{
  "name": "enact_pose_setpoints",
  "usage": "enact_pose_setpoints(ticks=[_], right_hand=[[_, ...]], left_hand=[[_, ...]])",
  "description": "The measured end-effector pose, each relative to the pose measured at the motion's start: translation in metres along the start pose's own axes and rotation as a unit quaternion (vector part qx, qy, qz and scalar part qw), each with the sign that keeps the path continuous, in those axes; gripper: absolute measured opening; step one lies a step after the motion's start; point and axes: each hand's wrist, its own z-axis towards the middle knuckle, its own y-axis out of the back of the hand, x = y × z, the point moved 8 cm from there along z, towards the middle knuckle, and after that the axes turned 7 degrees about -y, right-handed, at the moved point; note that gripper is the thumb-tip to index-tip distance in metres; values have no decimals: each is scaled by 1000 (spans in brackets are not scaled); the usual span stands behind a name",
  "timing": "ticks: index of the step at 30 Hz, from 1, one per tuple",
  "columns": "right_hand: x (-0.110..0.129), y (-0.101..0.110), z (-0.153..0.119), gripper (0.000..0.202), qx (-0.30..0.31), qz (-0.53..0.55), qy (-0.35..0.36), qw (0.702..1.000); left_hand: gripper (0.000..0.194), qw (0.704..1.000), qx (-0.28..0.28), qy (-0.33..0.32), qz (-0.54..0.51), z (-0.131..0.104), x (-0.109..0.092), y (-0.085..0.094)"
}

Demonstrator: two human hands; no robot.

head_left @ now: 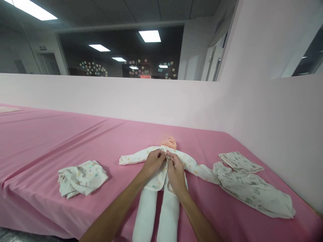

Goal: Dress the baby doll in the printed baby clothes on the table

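Observation:
A baby doll (168, 143) lies on its back on the pink sheet, its head away from me and its legs towards me. It wears a white patterned baby jacket (137, 157), sleeves spread to both sides, and white trousers (144, 211). My left hand (155, 163) and my right hand (176, 173) meet at the upper chest, below the doll's head. Both pinch the jacket's front edges there, fingers closed. The exact spot between the fingertips is too small to make out. Below the hands the two front panels part slightly.
The pink sheet (83, 134) covers a wide surface against a white wall (126, 101). A crumpled patterned garment (82, 178) lies left. On the right are a folded patterned cloth (239, 162) and a larger patterned garment (257, 193), touching the doll's sleeve.

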Motion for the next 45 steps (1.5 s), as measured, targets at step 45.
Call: enact_pose_setpoints(ticks=[45], right_hand=[[-3,37,-27,22,8,-101,-5,995]], left_hand=[[30,863,60,-186,466,-43,-17,-16]])
